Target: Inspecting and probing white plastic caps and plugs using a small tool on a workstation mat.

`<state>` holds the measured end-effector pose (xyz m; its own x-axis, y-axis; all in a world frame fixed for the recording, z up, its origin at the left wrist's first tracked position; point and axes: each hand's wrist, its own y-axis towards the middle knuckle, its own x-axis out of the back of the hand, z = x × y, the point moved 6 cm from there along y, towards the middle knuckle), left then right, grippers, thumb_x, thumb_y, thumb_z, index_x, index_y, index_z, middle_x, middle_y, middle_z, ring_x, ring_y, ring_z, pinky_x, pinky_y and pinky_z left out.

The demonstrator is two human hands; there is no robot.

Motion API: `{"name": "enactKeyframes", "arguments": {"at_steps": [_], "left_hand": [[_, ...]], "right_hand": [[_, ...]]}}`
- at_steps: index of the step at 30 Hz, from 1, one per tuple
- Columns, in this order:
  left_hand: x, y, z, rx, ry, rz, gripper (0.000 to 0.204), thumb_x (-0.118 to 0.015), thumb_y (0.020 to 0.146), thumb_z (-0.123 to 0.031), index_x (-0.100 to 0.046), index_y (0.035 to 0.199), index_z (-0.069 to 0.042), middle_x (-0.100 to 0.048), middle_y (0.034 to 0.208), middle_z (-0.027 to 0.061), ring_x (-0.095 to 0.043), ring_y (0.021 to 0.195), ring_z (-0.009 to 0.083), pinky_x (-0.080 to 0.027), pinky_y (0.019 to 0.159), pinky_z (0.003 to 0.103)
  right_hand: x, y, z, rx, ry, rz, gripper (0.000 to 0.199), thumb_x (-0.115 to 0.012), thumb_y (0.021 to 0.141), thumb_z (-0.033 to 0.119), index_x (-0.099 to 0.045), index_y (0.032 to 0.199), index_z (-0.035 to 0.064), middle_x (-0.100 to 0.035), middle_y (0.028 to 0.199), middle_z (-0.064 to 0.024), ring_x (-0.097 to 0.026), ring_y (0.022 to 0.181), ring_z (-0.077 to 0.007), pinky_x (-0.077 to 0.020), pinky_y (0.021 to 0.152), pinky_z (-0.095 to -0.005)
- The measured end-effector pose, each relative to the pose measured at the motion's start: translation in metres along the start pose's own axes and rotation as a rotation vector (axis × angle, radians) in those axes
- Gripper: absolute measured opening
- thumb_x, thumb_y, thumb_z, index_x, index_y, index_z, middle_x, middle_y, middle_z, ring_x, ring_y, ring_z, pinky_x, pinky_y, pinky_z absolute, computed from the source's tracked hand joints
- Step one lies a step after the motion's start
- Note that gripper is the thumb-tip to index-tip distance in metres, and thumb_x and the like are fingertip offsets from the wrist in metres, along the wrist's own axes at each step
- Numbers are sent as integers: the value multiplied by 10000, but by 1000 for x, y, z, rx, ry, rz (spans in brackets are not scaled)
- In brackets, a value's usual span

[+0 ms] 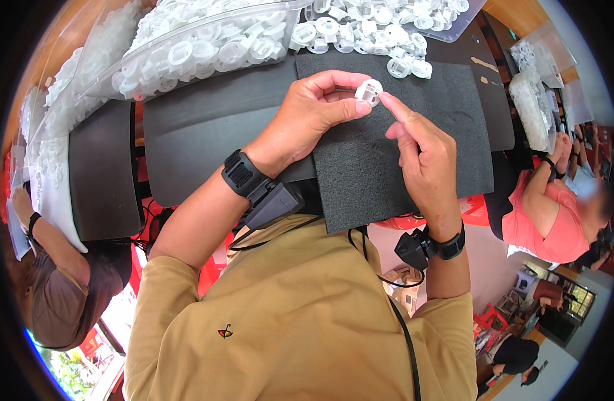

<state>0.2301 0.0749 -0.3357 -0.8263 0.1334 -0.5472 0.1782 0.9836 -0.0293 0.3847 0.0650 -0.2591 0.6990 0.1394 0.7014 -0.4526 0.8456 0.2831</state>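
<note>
— Holding anything just now?

— Yes. My left hand (pixel 314 110) curls in from the lower left, thumb and fingers in a closed grip on a small round white plastic part (pixel 369 91), raised above the dark foam mat (pixel 414 154). My right hand (pixel 420 157) reaches up beside it, forefinger tip touching the part's rim, other fingers loosely bent, holding nothing.

— And around you?

— Clear plastic bags (pixel 207 47) of the same ribbed white discs lie at the surface's far edge, with a loose heap (pixel 367 30) beside.
</note>
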Motion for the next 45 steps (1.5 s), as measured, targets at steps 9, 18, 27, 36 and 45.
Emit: {"name": "enactKeyframes", "arguments": {"at_steps": [9, 18, 27, 36, 45], "left_hand": [[-1, 0, 0, -4, 6, 2, 362, -675, 861, -1, -578, 1209, -13, -635, 1126, 69, -617, 1008, 119, -524, 911, 259], [-1, 0, 0, -13, 13, 1, 357, -676, 859, 3, -584, 1203, -12, -635, 1120, 61, -613, 998, 110, -523, 897, 251], [-1, 0, -1, -44, 43, -4, 348, -680, 850, 17, -596, 1187, 0, -648, 1104, 68, -613, 994, 115, -514, 899, 262], [-7, -2, -6, -122, 266, 34, 304, -713, 818, 11, -653, 1115, -15, -659, 1091, 40, -621, 992, 116, -510, 900, 266], [-5, 0, -6, -89, 260, 5, 313, -717, 820, 1, -641, 1124, -3, -654, 1098, 61, -621, 992, 119, -512, 900, 266]], "right_hand": [[1, 0, 1, -10, -8, 10, 461, -530, 838, -64, -634, 1239, 140, -596, 732, -110, -604, 642, -244, -475, 607, -343], [0, 1, 1, -9, -6, 15, 457, -525, 842, -63, -632, 1240, 135, -594, 726, -112, -604, 640, -240, -474, 603, -341], [2, 4, 3, 4, -7, 48, 452, -520, 833, -67, -630, 1232, 113, -590, 722, -119, -596, 629, -257, -472, 597, -355], [15, 13, 7, 162, -147, 178, 429, -523, 785, -64, -641, 1165, 97, -614, 762, -146, -607, 652, -309, -484, 596, -400], [15, 20, 12, 320, -270, 213, 434, -535, 790, -67, -636, 1180, 97, -650, 782, -144, -628, 649, -284, -503, 588, -373]]}}
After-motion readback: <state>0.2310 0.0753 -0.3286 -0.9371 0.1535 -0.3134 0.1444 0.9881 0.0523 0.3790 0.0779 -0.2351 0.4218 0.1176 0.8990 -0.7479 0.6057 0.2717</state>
